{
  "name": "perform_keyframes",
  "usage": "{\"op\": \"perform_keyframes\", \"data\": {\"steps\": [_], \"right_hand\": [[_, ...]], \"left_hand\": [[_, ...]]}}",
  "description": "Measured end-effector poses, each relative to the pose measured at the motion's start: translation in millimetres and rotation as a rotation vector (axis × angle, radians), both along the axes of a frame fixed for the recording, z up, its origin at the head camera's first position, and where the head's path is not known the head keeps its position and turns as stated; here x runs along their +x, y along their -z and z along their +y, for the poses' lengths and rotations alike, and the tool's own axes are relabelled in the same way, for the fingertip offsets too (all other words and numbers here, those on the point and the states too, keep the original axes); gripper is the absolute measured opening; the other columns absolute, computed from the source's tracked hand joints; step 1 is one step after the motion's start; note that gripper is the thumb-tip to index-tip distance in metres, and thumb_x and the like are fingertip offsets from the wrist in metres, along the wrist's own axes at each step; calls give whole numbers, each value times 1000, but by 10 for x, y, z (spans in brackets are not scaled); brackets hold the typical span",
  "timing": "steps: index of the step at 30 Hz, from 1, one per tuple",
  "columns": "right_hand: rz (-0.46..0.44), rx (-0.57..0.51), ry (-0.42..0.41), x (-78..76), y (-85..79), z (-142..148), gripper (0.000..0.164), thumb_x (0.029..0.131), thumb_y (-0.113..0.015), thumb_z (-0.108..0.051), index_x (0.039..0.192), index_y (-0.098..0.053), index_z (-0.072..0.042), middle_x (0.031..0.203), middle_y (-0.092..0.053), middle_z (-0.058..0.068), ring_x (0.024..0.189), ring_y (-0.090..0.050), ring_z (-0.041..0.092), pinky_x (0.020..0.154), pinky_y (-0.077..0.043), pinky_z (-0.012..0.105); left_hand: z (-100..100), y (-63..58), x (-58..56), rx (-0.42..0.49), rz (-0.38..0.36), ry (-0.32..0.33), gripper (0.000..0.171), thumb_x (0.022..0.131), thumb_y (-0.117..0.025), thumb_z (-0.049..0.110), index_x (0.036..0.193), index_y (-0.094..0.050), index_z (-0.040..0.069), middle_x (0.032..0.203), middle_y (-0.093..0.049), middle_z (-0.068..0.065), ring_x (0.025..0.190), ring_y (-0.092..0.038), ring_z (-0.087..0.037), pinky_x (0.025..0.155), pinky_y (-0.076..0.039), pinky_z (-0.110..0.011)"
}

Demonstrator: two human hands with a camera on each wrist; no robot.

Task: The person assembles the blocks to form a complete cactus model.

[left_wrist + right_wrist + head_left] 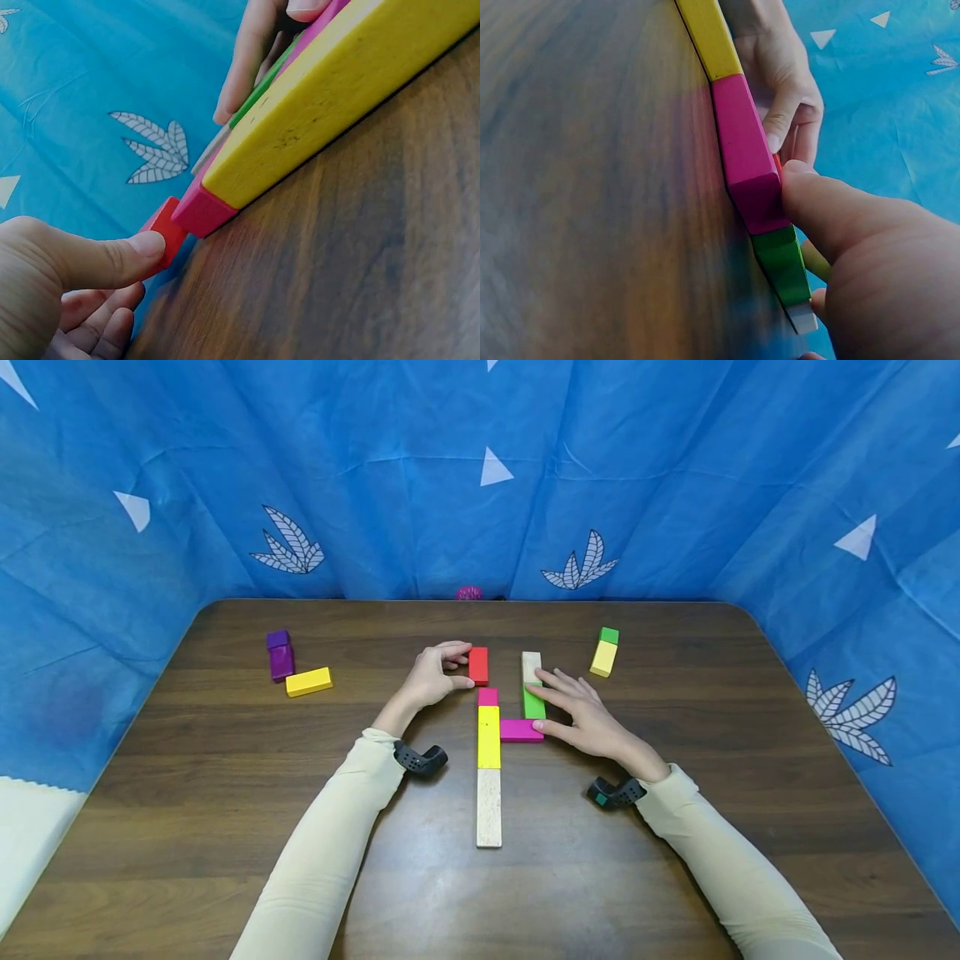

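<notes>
My left hand (429, 678) pinches a red block (478, 666) between thumb and fingers, just beyond a small pink block (487, 697). That pink one tops a straight line with a yellow block (489, 737) and a long whitish block (489, 810). A magenta block (517, 731) juts right from the yellow one's side. From its right end a green block (534, 705) and a pale block (531, 665) run toward the back. My right hand (588, 718) spreads its fingers over these, with the thumb (810, 195) at the magenta block's end and fingertips at the green and pale blocks.
At the back left lie a purple block (278, 639), a darker plum block (282, 663) and a yellow block (309, 682). Back right, a small green block (609, 635) adjoins a pale yellow block (603, 658). A blue curtain (420, 485) hangs behind the wooden table (225, 810).
</notes>
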State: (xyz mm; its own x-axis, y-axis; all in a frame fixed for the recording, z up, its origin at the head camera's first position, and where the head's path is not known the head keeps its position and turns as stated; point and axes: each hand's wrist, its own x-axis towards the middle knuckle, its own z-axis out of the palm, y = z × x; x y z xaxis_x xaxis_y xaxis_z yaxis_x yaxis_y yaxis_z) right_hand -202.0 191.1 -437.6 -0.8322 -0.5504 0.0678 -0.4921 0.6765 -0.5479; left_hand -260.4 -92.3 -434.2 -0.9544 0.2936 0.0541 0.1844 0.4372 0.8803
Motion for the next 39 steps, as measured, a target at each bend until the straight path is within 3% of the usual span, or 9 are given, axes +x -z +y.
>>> {"op": "perform_keyframes", "data": {"steps": [20, 26, 39], "right_hand": [[8, 0, -1, 3, 6, 2, 62, 91, -68, -34, 146, -48, -14, 160, -29, 10, 149, -17, 39, 116, -4, 66], [3, 0, 1, 0, 12, 6, 61, 91, -67, -33, 146, -47, -15, 161, -28, 9, 150, -16, 38, 117, -4, 65], [6, 4, -6, -8, 13, 9, 61, 92, -67, -33, 147, -47, -15, 161, -27, 7, 150, -16, 36, 117, -4, 64]], "left_hand": [[11, 6, 11, -72, 13, 70, 64, 77, -79, 0, 136, -53, -5, 136, -56, -18, 115, -58, -31, 102, -47, -41], [4, 9, 1, -70, 16, 95, 61, 78, -73, -5, 136, -53, -6, 136, -55, -20, 114, -58, -33, 102, -47, -41], [39, 21, 33, -73, 36, 64, 56, 81, -69, -6, 135, -54, -5, 134, -58, -19, 114, -58, -31, 101, -48, -41]]}}
